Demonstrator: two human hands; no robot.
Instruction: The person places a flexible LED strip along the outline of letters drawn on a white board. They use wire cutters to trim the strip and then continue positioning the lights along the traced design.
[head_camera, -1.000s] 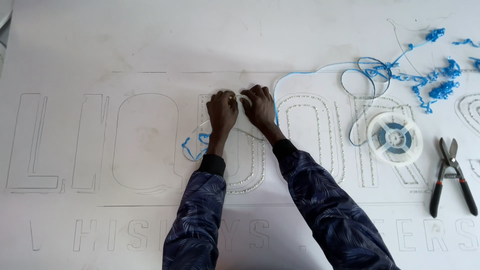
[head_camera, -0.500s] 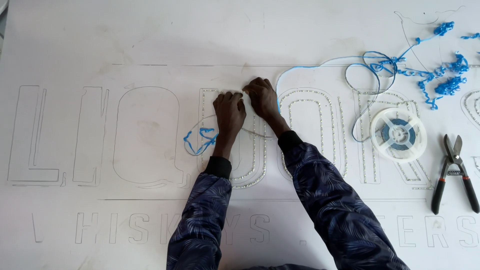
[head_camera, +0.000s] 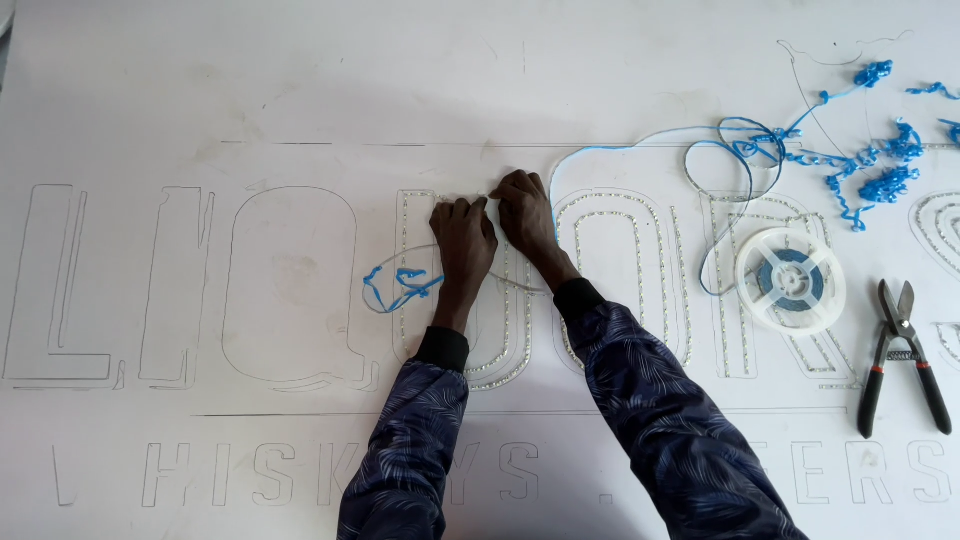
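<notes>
The left hand (head_camera: 463, 238) and right hand (head_camera: 525, 212) are pressing side by side on the white board (head_camera: 300, 100), fingers curled narrow, pinching a thin clear strip (head_camera: 640, 135) into a letter groove under the fingertips. The strip is probably light, bendy and easily kinked, best gripped close to the groove. Right of the fingers are lying one reel (head_camera: 790, 279) and one pair of cutters (head_camera: 900, 350).

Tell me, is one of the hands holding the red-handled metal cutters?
No, the red-handled metal cutters lie alone on the white board, far from the left hand and right hand.
</notes>
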